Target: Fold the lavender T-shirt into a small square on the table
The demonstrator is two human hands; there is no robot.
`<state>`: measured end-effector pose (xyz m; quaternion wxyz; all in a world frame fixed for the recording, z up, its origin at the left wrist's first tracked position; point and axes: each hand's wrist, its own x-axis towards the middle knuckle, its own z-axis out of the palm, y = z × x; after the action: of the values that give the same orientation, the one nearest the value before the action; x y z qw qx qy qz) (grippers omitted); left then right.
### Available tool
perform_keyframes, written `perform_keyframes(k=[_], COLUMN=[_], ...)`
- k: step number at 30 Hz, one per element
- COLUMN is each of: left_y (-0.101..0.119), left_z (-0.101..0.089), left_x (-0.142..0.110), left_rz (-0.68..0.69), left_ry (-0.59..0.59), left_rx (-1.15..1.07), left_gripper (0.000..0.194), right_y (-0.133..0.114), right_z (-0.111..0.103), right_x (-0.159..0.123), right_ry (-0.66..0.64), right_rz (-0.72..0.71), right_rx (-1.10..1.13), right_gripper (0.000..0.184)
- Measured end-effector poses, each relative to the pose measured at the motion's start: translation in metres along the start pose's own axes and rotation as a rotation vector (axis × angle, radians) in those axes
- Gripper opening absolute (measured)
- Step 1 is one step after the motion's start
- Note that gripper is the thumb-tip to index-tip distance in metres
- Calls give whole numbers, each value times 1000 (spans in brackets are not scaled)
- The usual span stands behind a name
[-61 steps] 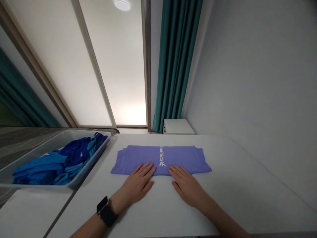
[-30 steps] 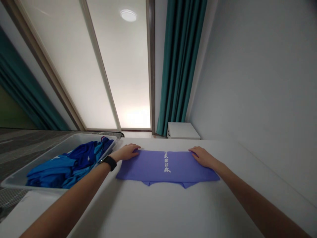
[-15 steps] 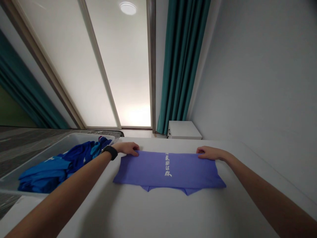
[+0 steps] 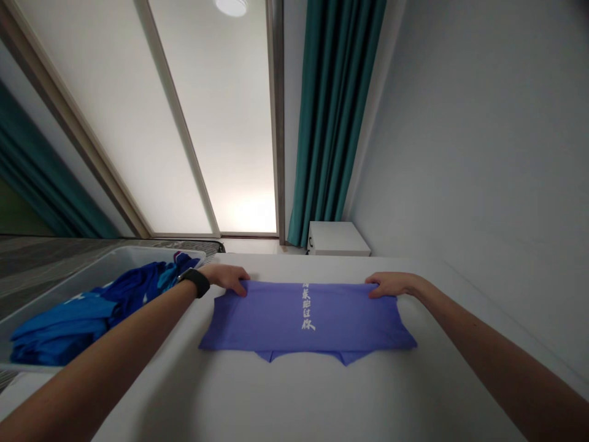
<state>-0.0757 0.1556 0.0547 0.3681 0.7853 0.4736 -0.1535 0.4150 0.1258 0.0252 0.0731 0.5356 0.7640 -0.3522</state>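
Observation:
A purple shirt (image 4: 271, 316) lies folded into a wide band on the white table (image 4: 294, 405), with white lettering running down its middle. Two pointed flaps of the same cloth stick out below its near edge. My left hand (image 4: 226, 277), a black watch on its wrist, pinches the shirt's far left corner between thumb and fingers. At the far right corner my right hand (image 4: 390, 284) grips the cloth the same way, thumb on top. The fingertips under the cloth are hidden on both sides.
To the left stands a white plastic bin (image 4: 115, 255) holding several blue garments (image 4: 69, 325), partly behind my left forearm. A small white cabinet (image 4: 338, 238) stands beyond the table's far edge, near a teal curtain (image 4: 338, 123). A wall (image 4: 483, 153) rises on the right.
My left hand sits slightly farther left and its thumb shows more on the cloth. Both hands keep their hold. The whole view has shifted a little.

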Motion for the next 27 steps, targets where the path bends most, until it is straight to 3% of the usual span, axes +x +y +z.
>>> perform_keyframes(k=[3, 7, 11, 14, 17, 21, 24, 27], left_y=[-4, -1, 12, 17, 14, -2, -15, -24], left_z=[-4, -13, -14, 4, 38, 84, 100, 103], left_x=[0, -4, -13, -19, -20, -14, -9, -7], left_rz=[33, 60, 74, 108, 119, 162, 176, 216], left_ry=[103, 437, 878, 1091, 1103, 982, 991, 1001], left_rx=[53, 207, 327, 400, 440, 410, 342, 275], left_gripper=[29, 27, 29, 28, 23, 21, 24, 25], right_y=[-2, -9, -18, -19, -11, 9, 23, 33], right_z=[-5, -20, -30, -21, 13, 71, 94, 99], right_x=[-2, -6, -14, -20, -22, -17, -12, -9], right_ry=[113, 323, 710, 979, 1031, 928, 937, 951], right_rz=[-32, -52, -31, -61, -78, -86, -87, -116], right_rx=[-77, -126, -188, -250, -332, -397, -347, -291], right_gripper=[20, 17, 20, 22, 23, 24, 24, 24])
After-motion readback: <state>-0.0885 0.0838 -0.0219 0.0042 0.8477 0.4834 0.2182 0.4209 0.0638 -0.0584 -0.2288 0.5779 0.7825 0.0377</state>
